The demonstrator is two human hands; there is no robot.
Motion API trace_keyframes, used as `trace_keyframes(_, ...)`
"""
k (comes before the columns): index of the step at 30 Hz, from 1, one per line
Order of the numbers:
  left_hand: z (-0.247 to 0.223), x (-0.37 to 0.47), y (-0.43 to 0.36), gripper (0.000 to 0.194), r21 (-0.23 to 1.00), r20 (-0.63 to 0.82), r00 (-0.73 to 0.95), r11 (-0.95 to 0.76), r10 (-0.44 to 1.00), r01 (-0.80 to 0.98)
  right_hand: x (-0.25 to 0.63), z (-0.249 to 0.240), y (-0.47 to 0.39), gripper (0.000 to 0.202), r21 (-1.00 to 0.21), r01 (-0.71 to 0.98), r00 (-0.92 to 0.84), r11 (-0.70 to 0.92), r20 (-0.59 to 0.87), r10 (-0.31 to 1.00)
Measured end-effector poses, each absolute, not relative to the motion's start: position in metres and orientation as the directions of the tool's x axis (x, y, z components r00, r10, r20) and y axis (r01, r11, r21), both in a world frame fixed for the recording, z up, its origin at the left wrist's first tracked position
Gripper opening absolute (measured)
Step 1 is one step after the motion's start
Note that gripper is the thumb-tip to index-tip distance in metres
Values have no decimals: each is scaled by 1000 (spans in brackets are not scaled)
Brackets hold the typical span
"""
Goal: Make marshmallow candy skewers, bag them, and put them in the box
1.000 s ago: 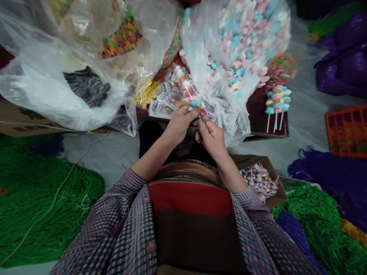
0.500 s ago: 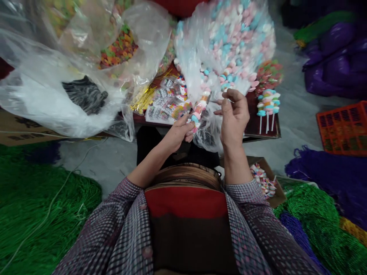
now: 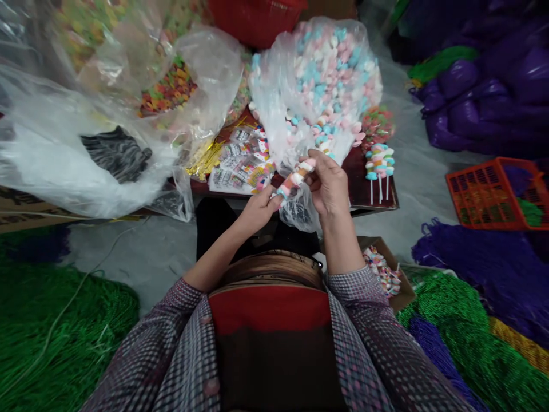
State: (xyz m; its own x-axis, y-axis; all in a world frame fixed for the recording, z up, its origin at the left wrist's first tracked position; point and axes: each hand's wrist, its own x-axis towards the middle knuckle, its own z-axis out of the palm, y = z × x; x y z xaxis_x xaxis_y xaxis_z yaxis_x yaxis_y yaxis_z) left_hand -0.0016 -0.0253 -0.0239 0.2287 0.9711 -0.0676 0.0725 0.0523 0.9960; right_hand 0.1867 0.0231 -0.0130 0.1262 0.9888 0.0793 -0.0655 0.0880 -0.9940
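Note:
A candy skewer [image 3: 293, 182] of pink, white, orange and blue pieces slants between my hands, above the front edge of the dark red table [image 3: 355, 197]. My left hand [image 3: 260, 210] pinches its lower end. At the upper end my right hand [image 3: 326, 182] has its fingers closed round the tip. Printed plastic wrappers [image 3: 238, 166] lie just left of the skewer, with gold ties [image 3: 205, 159] beside them. Behind my hands a big clear bag [image 3: 338, 63] holds pink, blue and white candies. Finished-looking skewers on white sticks [image 3: 380, 161] rest at the table's right end.
Bags of colourful gummies [image 3: 169, 86] and a white plastic bag [image 3: 43, 149] cover the table's left side. A red basin [image 3: 259, 20] stands at the back. Low on the right are a cardboard box [image 3: 405, 297] of wrapped candy and an orange crate [image 3: 476, 197].
My right hand has moved left and down onto the skewer's upper end and closed on it. My left hand still holds the lower end. The whole view has shifted slightly.

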Motion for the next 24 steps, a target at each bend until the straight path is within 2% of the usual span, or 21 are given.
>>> trace_keyframes(3, -30, -10, -20, 26, 883, 85, 252, -190, 964, 429, 181, -3, 13, 39, -979, -153, 138, 133, 113, 984)
trace_keyframes(6, -35, -16, -18, 21, 802, 161, 282, -292, 946, 521, 175, 2, 5, 33, -970, -170, 125, 173, 153, 980)
trace_keyframes(9, -38, -15, -21, 25, 788, 230, 273, -343, 934, 512, 174, 1, 2, 32, -970, -112, 128, 217, 203, 971)
trace_keyframes(16, -42, -5, -31, 48, 813, 312, 165, -353, 936, 463, 181, -8, 5, 24, -930, 132, 181, 344, 364, 914)
trace_keyframes(20, -41, -3, -29, 58, 890, 261, 141, -295, 955, 349, 181, -6, 3, 23, -873, 271, 165, 405, 457, 874)
trace_keyframes(24, -42, -2, -24, 58, 970, 133, 139, -158, 981, 187, 178, -7, 1, 26, -840, 361, 197, 405, 493, 848)
